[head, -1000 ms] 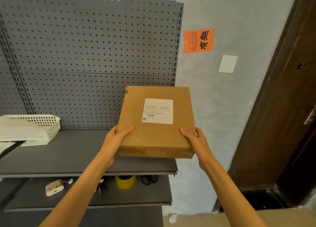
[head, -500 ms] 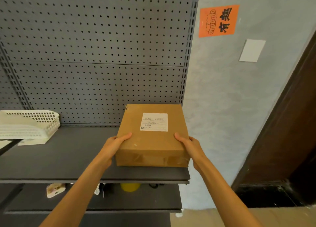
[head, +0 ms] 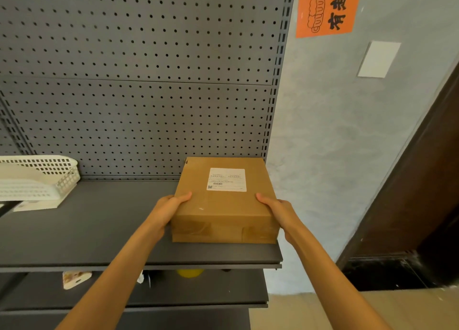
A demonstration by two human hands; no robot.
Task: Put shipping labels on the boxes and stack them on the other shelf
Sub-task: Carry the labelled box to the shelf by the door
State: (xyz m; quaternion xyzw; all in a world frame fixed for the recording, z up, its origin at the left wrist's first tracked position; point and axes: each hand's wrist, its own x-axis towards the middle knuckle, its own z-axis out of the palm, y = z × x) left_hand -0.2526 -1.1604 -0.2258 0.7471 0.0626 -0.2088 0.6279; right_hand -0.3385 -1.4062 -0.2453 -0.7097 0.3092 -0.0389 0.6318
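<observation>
Down onto the shelf (head: 104,230) the cardboard box (head: 223,205) has come; a second ago it was held up in the air in front of the pegboard (head: 139,81), tipped toward the person, and now it sits flat at the right end of the grey shelf, its far edge close to or against the pegboard and its right side near the shelf's end. A white shipping label (head: 226,179) is already stuck on its top face, toward the back right.

Both hands are still on it. The left hand (head: 169,209) grips the left side, thumb lying over the top edge, fingers curled down the side. The right hand (head: 275,209) grips the right side the same way, thumb on top.

From where I stand, this looks like the stacking half of the job: the label is on, and the box is being set in place on the other shelf. It appears to rest on the shelf, though I can't be sure its whole weight is down. The next move, I'd judge, calls for a small nudge to square it against the back, then letting go with both hands, drawing them clear without dragging the box forward.

A white plastic basket (head: 37,178) sits well apart at the left end.
</observation>
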